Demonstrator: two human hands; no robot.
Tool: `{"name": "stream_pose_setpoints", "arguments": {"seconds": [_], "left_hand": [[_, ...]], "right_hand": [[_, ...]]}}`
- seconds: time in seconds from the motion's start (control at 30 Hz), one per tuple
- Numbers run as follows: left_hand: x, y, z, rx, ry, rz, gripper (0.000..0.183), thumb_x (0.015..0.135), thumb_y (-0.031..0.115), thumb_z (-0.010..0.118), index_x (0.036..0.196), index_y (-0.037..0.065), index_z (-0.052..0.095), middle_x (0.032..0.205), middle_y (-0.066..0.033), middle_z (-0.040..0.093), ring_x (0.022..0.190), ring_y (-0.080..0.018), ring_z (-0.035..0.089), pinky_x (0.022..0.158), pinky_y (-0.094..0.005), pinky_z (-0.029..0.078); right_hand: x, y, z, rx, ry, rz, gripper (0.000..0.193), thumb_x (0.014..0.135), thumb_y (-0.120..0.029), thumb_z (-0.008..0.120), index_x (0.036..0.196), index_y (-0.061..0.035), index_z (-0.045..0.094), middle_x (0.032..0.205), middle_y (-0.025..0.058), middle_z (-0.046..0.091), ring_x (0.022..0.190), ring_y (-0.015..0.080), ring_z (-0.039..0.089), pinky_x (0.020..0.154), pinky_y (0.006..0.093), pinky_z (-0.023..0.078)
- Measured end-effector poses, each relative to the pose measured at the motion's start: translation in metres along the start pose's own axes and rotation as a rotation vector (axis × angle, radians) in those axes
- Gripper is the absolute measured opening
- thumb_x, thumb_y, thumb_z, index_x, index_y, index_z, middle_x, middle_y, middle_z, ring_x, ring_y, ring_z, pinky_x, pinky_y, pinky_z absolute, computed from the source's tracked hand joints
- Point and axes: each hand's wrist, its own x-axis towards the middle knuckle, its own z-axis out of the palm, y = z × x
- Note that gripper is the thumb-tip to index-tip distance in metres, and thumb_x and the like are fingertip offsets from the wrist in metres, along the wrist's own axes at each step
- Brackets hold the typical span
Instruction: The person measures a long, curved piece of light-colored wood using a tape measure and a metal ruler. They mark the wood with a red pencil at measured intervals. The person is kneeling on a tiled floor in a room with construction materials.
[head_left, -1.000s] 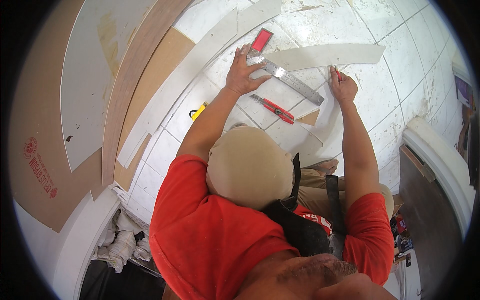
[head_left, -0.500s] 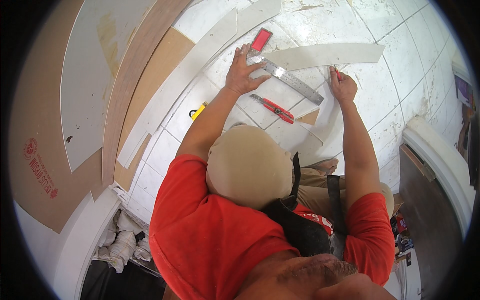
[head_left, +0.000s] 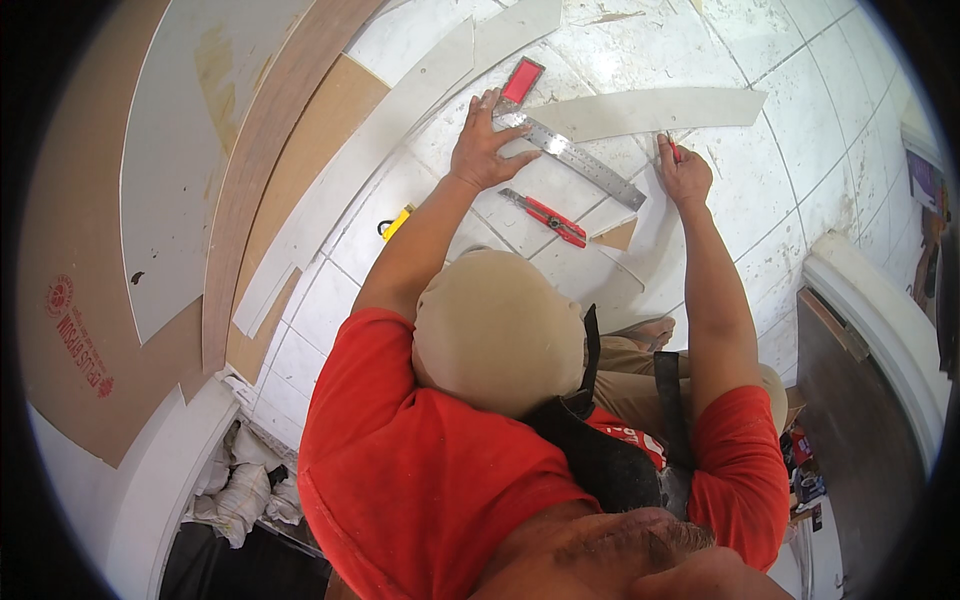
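A try square (head_left: 590, 170) with a red handle and a steel blade lies slantwise over the left part of a pale, flat strip of board (head_left: 670, 112) on the floor. My left hand (head_left: 484, 150) rests at the square's handle end with its fingers spread and the thumb pointing along the blade. Just off the strip's near edge, toward its right end, my right hand (head_left: 688, 182) pinches a red pencil (head_left: 676, 153). Between my arms lies a red utility knife (head_left: 547, 218), its blade pointing to the upper left.
A yellow tape measure (head_left: 396, 223) sits beside my left forearm. Near the knife is a brown board scrap (head_left: 616, 237). Long pale strips (head_left: 370, 140) and a brown plank (head_left: 262, 130) lie to the left, beside large sheets (head_left: 180, 190). A white door frame (head_left: 880, 300) stands at the right.
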Motion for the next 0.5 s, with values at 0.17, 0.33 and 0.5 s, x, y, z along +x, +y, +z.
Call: {"name": "stream_pose_setpoints", "arguments": {"seconds": [0.17,0.33,0.5], "left_hand": [[-0.0008,-0.0010,0.0014,-0.006,-0.001,-0.004,0.042,0.068,0.047,0.084,0.098,0.019,0.078,0.141,-0.0301,0.043,0.137,-0.0418,0.038,0.117,-0.0520,0.024],[-0.0008,-0.0005,0.0004,0.004,-0.004,-0.005,0.042,0.067,0.047,0.084,0.098,0.019,0.078,0.141,-0.0302,0.043,0.137,-0.0419,0.038,0.117,-0.0518,0.024],[0.0008,0.0029,-0.0017,-0.001,0.012,0.000,0.040,0.065,0.042,0.087,0.096,0.018,0.078,0.141,-0.0295,0.043,0.134,-0.0417,0.042,0.116,-0.0538,0.027]], "right_hand": [[-0.0003,0.0000,0.0000,0.007,0.030,-0.017,0.068,0.090,-0.068,0.042,0.076,-0.0079,0.072,0.072,0.0220,0.066,0.076,0.0398,0.067,0.073,0.0468,0.051],[-0.0006,-0.0010,-0.0002,0.004,0.023,-0.015,0.068,0.090,-0.067,0.042,0.076,-0.0082,0.072,0.071,0.0217,0.066,0.076,0.0396,0.067,0.072,0.0466,0.051],[-0.0002,0.0001,0.0028,0.005,0.052,-0.023,0.067,0.090,-0.067,0.043,0.075,-0.0086,0.072,0.071,0.0212,0.066,0.075,0.0396,0.067,0.072,0.0464,0.051]]}}
